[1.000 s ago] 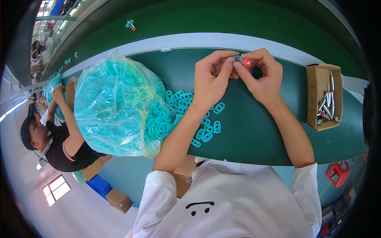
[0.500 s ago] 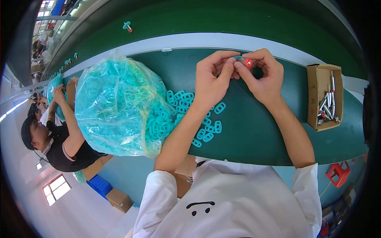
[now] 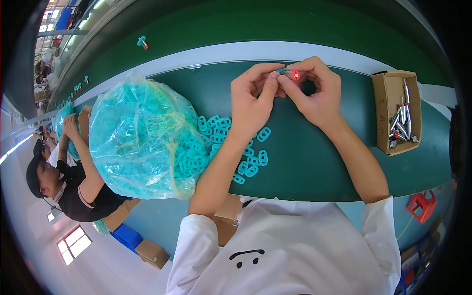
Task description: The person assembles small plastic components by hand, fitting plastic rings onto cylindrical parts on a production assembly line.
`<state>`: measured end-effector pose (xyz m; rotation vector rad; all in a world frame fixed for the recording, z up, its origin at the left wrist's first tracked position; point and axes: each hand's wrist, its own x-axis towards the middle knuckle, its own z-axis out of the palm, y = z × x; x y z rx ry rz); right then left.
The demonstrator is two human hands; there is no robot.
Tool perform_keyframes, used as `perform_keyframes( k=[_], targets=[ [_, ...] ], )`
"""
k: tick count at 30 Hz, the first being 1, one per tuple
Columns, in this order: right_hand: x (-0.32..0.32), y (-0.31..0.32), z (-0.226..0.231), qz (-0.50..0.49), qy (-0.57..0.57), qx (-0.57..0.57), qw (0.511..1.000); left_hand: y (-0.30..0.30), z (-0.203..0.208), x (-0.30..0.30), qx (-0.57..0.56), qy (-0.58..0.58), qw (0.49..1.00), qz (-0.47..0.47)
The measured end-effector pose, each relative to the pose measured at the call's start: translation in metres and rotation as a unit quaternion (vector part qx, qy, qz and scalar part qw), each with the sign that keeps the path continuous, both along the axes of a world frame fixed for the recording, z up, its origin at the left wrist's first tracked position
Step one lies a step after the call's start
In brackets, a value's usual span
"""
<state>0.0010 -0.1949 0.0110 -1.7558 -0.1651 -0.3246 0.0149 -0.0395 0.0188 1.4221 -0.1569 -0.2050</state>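
Close together above the far side of the green table, my two hands meet at their fingertips. A teal plastic piece, mostly hidden by fingers, is pinched in my left hand. My right hand has its thumb and forefinger closed around a small metal pin with a red end, which touches the teal piece. Loose teal oval pieces with holes lie on the table beside and beneath my left forearm. Left of them sits a big clear plastic bag full of the same pieces.
At the right, a cardboard box holds several metal pins. Beyond the table runs a green belt carrying a teal piece with a pin. A co-worker in black works at the left. A red stool stands lower right.
The whole view has shifted slightly, so the table, bag and hands appear a little further left. My grip on the teal piece and red-ended pin looks much the same.
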Motion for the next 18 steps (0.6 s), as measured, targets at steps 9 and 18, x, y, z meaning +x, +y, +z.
perform_keyframes(
  k=[9,18],
  targets=[
    [0.0004,0.0007,-0.0014,-0.003,-0.017,0.0,1.0,0.0015,-0.0009,0.0012,-0.017,0.004,1.0,-0.01],
    [0.0007,0.0018,-0.0042,-0.029,-0.062,0.008,0.998,0.0034,0.0062,0.0013,0.001,0.019,1.0,-0.01]
  ],
)
